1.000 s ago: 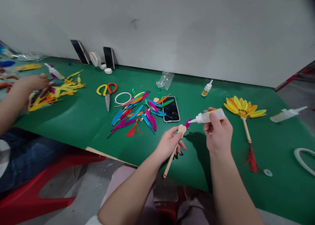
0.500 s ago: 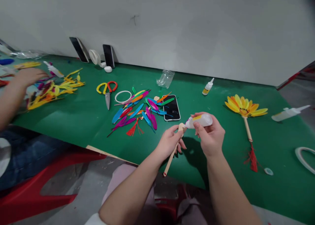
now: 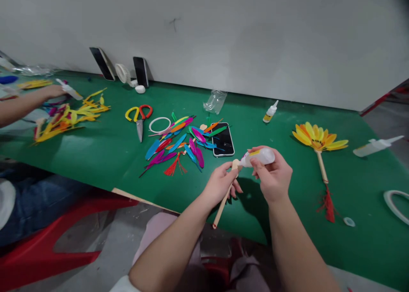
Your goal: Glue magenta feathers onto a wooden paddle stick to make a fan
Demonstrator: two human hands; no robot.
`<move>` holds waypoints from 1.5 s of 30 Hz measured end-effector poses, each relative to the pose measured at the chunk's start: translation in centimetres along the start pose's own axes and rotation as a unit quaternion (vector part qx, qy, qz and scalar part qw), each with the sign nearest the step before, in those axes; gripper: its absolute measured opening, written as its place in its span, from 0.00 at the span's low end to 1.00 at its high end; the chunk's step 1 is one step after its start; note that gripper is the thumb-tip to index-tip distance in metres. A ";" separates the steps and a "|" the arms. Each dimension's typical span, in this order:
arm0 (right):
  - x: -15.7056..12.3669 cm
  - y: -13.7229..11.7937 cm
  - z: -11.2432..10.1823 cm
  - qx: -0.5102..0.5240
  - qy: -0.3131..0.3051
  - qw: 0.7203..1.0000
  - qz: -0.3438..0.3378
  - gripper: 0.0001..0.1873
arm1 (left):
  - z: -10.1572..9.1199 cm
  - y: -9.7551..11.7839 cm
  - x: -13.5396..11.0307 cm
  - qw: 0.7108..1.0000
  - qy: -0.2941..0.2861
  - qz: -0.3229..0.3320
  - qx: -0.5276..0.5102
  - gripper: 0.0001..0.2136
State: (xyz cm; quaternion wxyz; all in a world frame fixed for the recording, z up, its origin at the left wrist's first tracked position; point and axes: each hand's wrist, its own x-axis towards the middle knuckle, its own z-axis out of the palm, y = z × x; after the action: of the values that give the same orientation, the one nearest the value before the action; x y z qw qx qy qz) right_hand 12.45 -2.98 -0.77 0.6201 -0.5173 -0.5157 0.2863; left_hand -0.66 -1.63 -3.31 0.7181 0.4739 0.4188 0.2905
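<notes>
Our left hand (image 3: 220, 183) was closed around the stick (image 3: 223, 206), just under its wooden head (image 3: 235, 163), and our right hand (image 3: 274, 172) had its fingers wrapped round a bottle (image 3: 266, 155), which pointed toward this head; we could not tell if they touched. The stick was slanting near the front edge of the table (image 3: 102, 160). Beyond our hands lay a phone (image 3: 226, 139) and coloured feathers (image 3: 198, 154), and to our right, a yellow fan (image 3: 315, 137).

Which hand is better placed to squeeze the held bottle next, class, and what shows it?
The right hand, I'd judge: it grips the bottle, aimed at the head of the wooden stick. The left hand is occupied, holding that stick near its head.
</notes>
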 end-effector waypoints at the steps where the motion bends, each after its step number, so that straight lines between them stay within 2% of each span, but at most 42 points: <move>1: 0.0 0.0 0.0 0.002 0.001 1.000 -0.001 0.12 | 0.0 0.0 0.0 1.000 -0.001 0.001 0.000 0.20; 23: 0.1 -0.6 0.2 0.026 0.011 1.000 0.004 0.10 | -0.1 -0.1 0.1 1.000 -0.011 0.003 -0.009 0.18; 45: 0.2 -0.8 0.0 -0.011 0.002 1.000 0.014 0.10 | 0.0 -0.2 0.1 1.000 -0.007 0.010 -0.015 0.18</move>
State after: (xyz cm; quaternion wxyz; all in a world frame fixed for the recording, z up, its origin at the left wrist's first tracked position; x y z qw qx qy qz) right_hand 12.31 -3.09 0.07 0.6112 -0.5315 -0.5107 0.2883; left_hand -0.65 -1.64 -3.50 0.7250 0.4691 0.4050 0.3005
